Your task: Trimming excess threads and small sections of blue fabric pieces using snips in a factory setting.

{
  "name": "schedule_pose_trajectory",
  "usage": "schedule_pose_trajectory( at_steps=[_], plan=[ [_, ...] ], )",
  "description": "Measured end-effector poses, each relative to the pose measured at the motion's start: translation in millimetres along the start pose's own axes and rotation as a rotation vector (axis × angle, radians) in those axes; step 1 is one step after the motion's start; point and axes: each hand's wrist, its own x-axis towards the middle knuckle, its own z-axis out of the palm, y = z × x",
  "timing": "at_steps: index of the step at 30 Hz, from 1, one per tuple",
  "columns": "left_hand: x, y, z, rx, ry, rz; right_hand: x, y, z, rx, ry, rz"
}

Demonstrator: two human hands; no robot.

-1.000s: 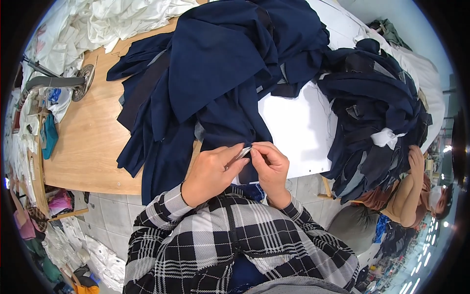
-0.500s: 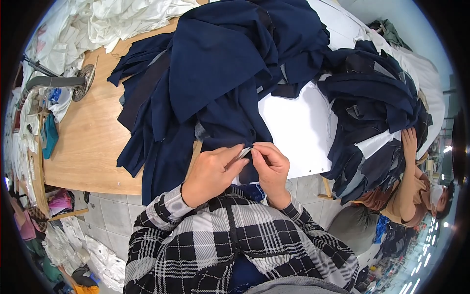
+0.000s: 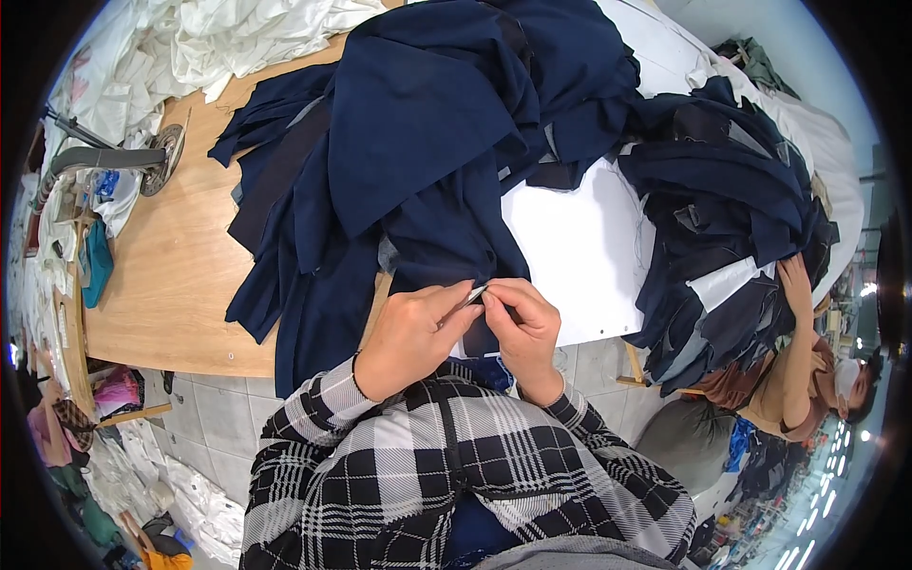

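At the near table edge, my two hands meet on a navy cloth piece (image 3: 442, 242) that hangs over the edge. My left hand (image 3: 404, 332) is closed, thumb and forefinger pinching the cloth. A narrow pale grey sliver (image 3: 476, 294) shows between the fingertips; whether it is a fold of lining or a small tool I cannot tell. My right hand (image 3: 527, 328) is closed too, its thumb and forefinger pinched at the same spot, fingertips almost touching the left ones. Behind them a large heap of navy cloth (image 3: 418, 123) covers the middle of the table.
A wooden tabletop (image 3: 171, 304) extends left, holding a grey-armed device with a round wheel (image 3: 163, 160). White fabric (image 3: 228, 47) is heaped far left. White board (image 3: 579, 256) lies right of the cloth. Another navy pile (image 3: 722, 190) sits further right, touched by a co-worker's hand (image 3: 796, 285).
My right fingers have shifted slightly left and closed in, so less of the pale sliver shows. The co-worker's hand has moved a little on the right pile, where a white piece has shifted.
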Motion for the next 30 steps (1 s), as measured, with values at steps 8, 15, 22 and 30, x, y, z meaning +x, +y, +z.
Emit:
schedule_pose_trajectory(
  at_steps=[8, 15, 22, 30],
  plan=[
    [2.7, 6.6, -11.1, -0.128, 0.049, -0.163, -0.5, 1.9, -2.1, 0.128, 0.059, 0.180],
    [12.0, -2.4, -5.7, 0.070, 0.016, 0.098, 4.8, 1.4, -1.8, 0.022, -0.037, 0.056],
    [19.8, -10.2, -7.9, 0.073, -0.059, 0.139, 14.1, -5.0, -9.5, -0.240, -0.135, -0.142],
    [25.9, -13.8, -2.3, -0.682, -0.113, -0.513, 12.8, 2.0, -6.5, 0.033, -0.088, 0.071]
  ],
)
